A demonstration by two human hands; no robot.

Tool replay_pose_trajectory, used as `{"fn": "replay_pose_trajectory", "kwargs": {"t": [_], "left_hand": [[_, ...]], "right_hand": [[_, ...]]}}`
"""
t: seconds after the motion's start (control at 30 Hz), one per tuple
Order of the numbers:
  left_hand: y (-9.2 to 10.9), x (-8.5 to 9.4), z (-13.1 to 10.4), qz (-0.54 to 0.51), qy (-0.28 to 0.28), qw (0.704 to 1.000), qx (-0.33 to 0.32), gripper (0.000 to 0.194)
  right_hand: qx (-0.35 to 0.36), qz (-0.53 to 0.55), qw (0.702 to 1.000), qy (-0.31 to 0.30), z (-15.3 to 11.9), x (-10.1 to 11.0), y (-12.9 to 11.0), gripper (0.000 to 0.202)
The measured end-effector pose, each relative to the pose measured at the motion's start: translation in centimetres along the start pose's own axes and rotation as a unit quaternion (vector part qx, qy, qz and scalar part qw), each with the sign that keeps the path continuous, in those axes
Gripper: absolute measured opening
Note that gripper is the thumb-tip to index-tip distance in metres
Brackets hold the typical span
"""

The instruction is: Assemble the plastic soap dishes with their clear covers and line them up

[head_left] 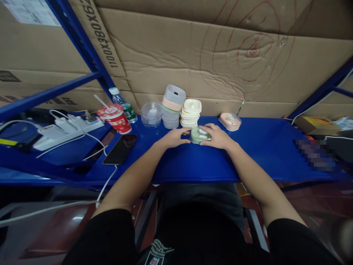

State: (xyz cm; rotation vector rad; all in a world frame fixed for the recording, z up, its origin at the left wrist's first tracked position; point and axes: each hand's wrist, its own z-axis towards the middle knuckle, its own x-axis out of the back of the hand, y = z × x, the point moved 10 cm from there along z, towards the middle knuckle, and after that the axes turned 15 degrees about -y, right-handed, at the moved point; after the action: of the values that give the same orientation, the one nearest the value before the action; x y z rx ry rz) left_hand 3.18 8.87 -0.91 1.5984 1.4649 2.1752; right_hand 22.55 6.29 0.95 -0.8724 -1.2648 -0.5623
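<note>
A small round pale-green container (194, 135) with what looks like a clear top sits on the blue table in front of me. My right hand (217, 136) grips it from the right, fingers over its top and thumb at the near side. On the other side, my left hand (175, 138) is open, with thumb and fingers apart and their tips close to the container's left edge; whether they touch it I cannot tell. Just behind stands a stack of cream lids (191, 110). A similar pink round container (230, 121) lies farther right, a thin stick rising behind it.
Stacked grey, peach and green boxes (174, 96) and clear round tubs (151, 114) stand at the back. Leftward are a water bottle (127, 106), a red cup with straw (117, 119), a phone (120, 149) and a power strip (68, 129). Cardboard (165, 51) walls the back.
</note>
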Motion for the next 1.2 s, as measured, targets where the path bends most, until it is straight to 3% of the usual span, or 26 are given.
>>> {"fn": "replay_pose_trajectory", "kwargs": {"t": [0.1, 0.17, 0.33, 0.47, 0.53, 0.77, 0.87, 1.0, 1.2], "left_hand": [[0.0, 0.3, -0.2, 0.065, -0.001, 0.997, 0.042, 0.076], [0.1, 0.4, -0.3, 0.095, -0.006, 0.994, 0.055, 0.071], [0.5, 0.3, -0.3, 0.134, -0.010, 0.990, 0.044, 0.066], [0.6, 0.2, -0.3, 0.151, -0.009, 0.988, 0.036, 0.066], [0.6, 0.2, -0.3, 0.153, -0.008, 0.987, 0.037, 0.065], [0.8, 0.3, -0.3, 0.154, -0.001, 0.987, 0.036, 0.060], [0.7, 0.3, -0.2, 0.153, 0.000, 0.988, 0.035, 0.060], [0.6, 0.2, -0.2, 0.147, -0.004, 0.988, 0.034, 0.062], [0.6, 0.6, -0.3, 0.127, 0.010, 0.991, 0.029, 0.062]], "right_hand": [[-0.113, 0.001, 0.992, 0.055, -1.0, 1.1, 4.2, 0.114], [-0.151, 0.016, 0.985, 0.083, -1.7, 1.6, 6.5, 0.118], [-0.124, 0.037, 0.988, 0.086, -2.1, 2.5, 8.4, 0.088], [-0.035, 0.046, 0.998, 0.035, -1.6, 2.4, 7.1, 0.060], [-0.011, 0.036, 0.998, 0.040, -1.5, 2.5, 6.6, 0.054], [-0.104, -0.038, 0.984, 0.137, -1.7, 3.6, 7.9, 0.049], [-0.129, -0.051, 0.975, 0.175, -2.1, 4.1, 7.5, 0.053], [-0.100, -0.010, 0.975, 0.200, -1.9, 5.0, 4.7, 0.065], [-0.035, 0.071, 0.984, 0.157, 2.4, 6.3, 0.0, 0.083]]}}
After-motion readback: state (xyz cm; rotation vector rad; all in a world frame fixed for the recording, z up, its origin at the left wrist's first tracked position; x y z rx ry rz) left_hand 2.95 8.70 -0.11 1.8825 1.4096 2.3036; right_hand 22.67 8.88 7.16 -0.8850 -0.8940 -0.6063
